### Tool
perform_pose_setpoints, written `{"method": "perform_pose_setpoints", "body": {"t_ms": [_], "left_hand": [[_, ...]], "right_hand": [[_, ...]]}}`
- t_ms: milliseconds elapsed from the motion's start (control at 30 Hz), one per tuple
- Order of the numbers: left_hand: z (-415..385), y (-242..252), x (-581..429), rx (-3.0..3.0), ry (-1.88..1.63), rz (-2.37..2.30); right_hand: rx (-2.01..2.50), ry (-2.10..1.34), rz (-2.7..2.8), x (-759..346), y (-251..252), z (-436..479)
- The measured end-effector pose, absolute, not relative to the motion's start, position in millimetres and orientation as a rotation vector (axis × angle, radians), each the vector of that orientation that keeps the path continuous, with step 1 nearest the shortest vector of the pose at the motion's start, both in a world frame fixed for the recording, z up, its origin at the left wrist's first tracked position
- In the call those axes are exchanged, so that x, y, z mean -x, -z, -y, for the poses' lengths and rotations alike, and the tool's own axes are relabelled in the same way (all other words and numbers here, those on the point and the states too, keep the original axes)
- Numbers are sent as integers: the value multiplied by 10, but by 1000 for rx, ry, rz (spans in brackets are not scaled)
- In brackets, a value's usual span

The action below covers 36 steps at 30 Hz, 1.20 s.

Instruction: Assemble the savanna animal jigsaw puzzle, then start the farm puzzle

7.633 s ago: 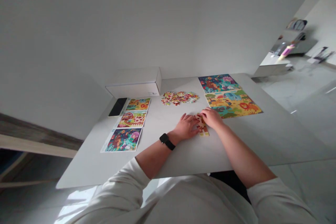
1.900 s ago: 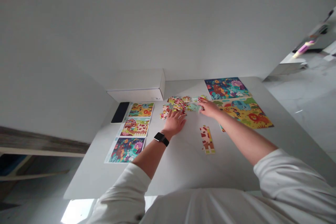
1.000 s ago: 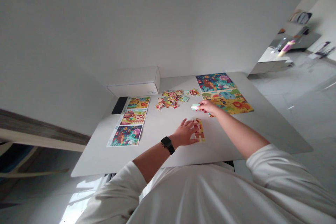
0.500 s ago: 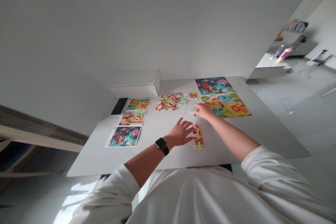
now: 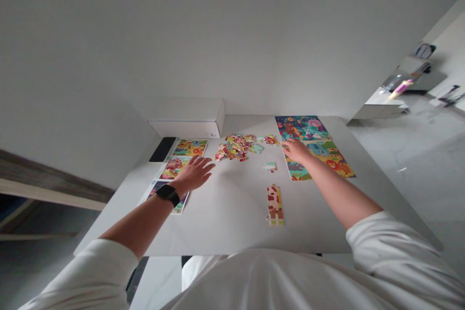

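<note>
— Grey wall [image 5: 254, 34] behind, pale table [image 5: 225, 218] before you, and a white box [image 5: 185, 128] sat at the far side with a phone [image 5: 162, 149] near it. So where was the work?

— Right in front of you! One strip [image 5: 275, 203] of joined pieces, cream with red-brown spots, lay flat toward your edge of the table.

— Was that all you had done?

— On this one, it seemed so. To your right, the dark picture [image 5: 303, 128] and the yellow picture [image 5: 330, 155] looked complete, though your right hand [image 5: 295, 150] hid part of the yellow one.

— And what was left?

— Plenty! Your pile [image 5: 238, 145] of overlapping pieces lay beyond the strip, and a pale green lone piece [image 5: 270, 166] sat between the two, apart from both. Early going, by the look: most pieces were unjoined.

— Your hands, then?

— Your left hand [image 5: 196, 173], wearing the watch [image 5: 167, 193], was over the three cards [image 5: 191, 147], palm down, fingers spread, with nothing seen in them. Whether it touched the cards, nobody could tell.

— And your right?

— Fingers bent, at the yellow picture's left edge, just beside the pile's right end. Whether they pinched a piece, we couldn't tell.
</note>
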<state>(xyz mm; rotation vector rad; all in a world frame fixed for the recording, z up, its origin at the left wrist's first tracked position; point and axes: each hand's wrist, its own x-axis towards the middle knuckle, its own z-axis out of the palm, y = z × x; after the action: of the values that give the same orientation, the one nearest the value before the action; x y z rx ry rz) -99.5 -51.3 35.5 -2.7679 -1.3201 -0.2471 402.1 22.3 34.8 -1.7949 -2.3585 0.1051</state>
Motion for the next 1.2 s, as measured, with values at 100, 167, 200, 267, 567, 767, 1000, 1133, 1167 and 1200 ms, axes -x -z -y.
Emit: {"method": "perform_pose_setpoints", "body": {"t_ms": [100,167,200,267,567,767,1000,1133,1167,1200], "left_hand": [[423,-373,1104,2749,226,1306],[372,-396,1114,2740,239,1256],[350,-408,1107,2736,246,1224],[314,-428,1086,2721,252,1170],[144,-353,1104,2652,276,1171],[-12,-271,1008,2693,245,1131],[-72,-159,732,2840,224,999],[-65,-89,658,2872,177,1016],[-64,-71,652,2868,168,1038],[-65,-52,650,2862,163,1059]], "right_hand": [[1836,-58,2340,-3987,-288,-422],[1830,-23,2353,-3898,-236,-518],[1823,-6,2367,-3842,-210,-558],[1799,14,2414,-3728,-164,-627],[1782,79,2517,-3536,-95,-901],[1868,119,2435,-3481,-123,-1041],[1340,99,2571,-3131,-103,-1052],[1229,6,2660,-2820,-47,-947],[1236,-13,2675,-2749,-35,-920],[1251,-26,2691,-2688,-24,-896]]}}
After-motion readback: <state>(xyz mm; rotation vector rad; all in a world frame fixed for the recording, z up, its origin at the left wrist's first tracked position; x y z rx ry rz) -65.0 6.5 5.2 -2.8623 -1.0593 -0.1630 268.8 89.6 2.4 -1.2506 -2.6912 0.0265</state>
